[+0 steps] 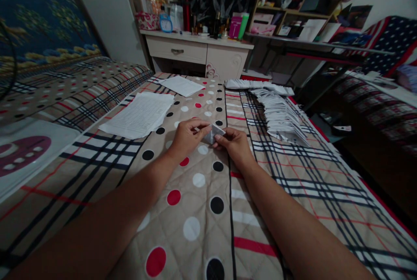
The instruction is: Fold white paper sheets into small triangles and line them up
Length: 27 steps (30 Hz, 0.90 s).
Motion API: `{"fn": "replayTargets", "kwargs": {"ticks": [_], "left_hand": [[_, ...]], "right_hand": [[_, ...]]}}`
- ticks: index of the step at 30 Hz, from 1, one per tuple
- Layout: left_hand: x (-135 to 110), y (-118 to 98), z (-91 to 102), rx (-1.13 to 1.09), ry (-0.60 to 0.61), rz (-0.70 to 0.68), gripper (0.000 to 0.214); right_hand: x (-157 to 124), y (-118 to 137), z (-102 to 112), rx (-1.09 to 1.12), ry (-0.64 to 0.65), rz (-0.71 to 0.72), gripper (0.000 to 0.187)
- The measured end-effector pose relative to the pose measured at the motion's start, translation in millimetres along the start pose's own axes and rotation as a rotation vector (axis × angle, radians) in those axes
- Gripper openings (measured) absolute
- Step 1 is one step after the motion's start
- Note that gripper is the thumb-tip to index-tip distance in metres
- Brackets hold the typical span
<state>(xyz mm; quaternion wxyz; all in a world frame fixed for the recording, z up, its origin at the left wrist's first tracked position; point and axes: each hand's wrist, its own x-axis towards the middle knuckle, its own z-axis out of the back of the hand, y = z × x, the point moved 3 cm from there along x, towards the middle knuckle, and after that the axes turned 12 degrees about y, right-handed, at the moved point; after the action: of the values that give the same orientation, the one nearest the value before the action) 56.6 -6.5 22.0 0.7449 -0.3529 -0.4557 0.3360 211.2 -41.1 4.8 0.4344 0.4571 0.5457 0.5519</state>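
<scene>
A small piece of folded paper (213, 133) is held between my two hands above the dotted bedspread. My left hand (190, 134) pinches its left edge with thumb and forefinger. On the other side my right hand (235, 143) grips the paper, thumb in front and fingers behind. Left of my hands lies a stack of printed sheets (140, 115), and a smaller set of papers (182, 85) rests beyond it. To the right, a long row of folded paper pieces (282, 115) stands packed together, with more folded pieces (257, 84) at its far end.
Both arms reach over a quilted bedspread (182, 254) with dots and plaid. At the left edge sits a white item with a purple print (26, 154). A white dresser (176, 49) crowded with bottles and boxes stands beyond the bed; a desk with shelves (289, 12) is at its right.
</scene>
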Motion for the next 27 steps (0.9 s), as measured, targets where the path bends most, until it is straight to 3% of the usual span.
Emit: {"fn": "replayTargets", "kwargs": {"ticks": [2, 6, 16, 21, 27], "left_hand": [[-1.1, -4.4, 1.2, 0.092, -0.008, -0.042, 0.014], [-4.3, -13.3, 0.8, 0.27, -0.001, -0.123, 0.011], [-9.1, -24.7, -5.7, 0.41, 0.011, -0.262, 0.015], [-11.2, -31.6, -7.0, 0.486, 0.001, -0.321, 0.012], [-10.0, -30.1, -4.7, 0.505, 0.0, -0.326, 0.01]], "right_hand": [[-0.1, 1.6, -0.1, -0.084, -0.05, 0.039, 0.023], [-5.6, 13.7, -0.5, -0.451, -0.209, 0.265, 0.018], [-17.6, 27.5, -10.4, -0.838, -0.227, 0.476, 0.006], [-21.3, 30.3, -13.2, -0.919, -0.283, 0.533, 0.009], [-19.3, 29.5, -10.8, -0.859, -0.302, 0.53, 0.01]]}}
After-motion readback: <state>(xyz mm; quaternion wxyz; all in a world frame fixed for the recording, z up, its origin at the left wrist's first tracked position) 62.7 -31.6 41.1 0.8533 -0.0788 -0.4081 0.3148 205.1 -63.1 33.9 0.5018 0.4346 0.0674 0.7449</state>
